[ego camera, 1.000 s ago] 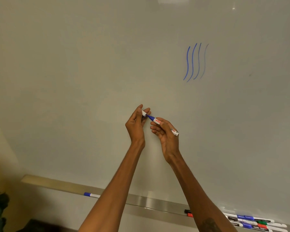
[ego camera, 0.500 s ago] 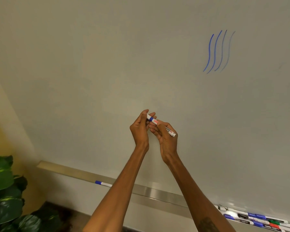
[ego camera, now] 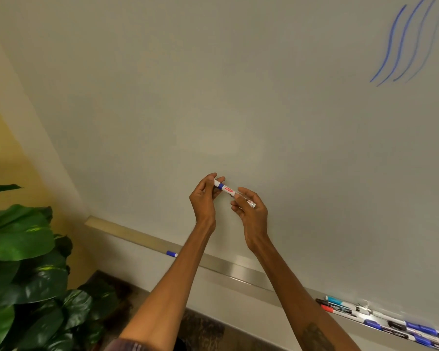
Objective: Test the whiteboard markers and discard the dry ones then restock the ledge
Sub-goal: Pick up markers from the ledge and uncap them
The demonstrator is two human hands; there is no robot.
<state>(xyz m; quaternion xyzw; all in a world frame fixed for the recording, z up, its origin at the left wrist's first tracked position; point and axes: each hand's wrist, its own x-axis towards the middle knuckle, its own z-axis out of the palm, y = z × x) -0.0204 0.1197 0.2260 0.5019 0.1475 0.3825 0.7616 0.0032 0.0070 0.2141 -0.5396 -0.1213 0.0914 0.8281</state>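
A white marker with a blue band (ego camera: 232, 192) is held level in front of the whiteboard (ego camera: 213, 84). My left hand (ego camera: 204, 198) pinches its cap end, with the cap seated on the marker. My right hand (ego camera: 251, 211) grips the barrel's other end. Four wavy blue test lines (ego camera: 406, 46) are drawn at the board's upper right. Below runs the metal ledge (ego camera: 238, 271). A lone blue-capped marker (ego camera: 171, 254) lies on it, partly hidden by my left forearm. A cluster of several markers (ego camera: 380, 320) in blue, black, red and green lies at its right end.
A big green leafy plant (ego camera: 23, 262) stands at the lower left beside a yellow wall (ego camera: 5, 153). Dark patterned floor (ego camera: 200, 330) shows under the ledge.
The cap in my left hand went onto the blue tip and the marker is now closed. My view swung left, so the blue lines and ledge markers shifted right and the plant appeared.
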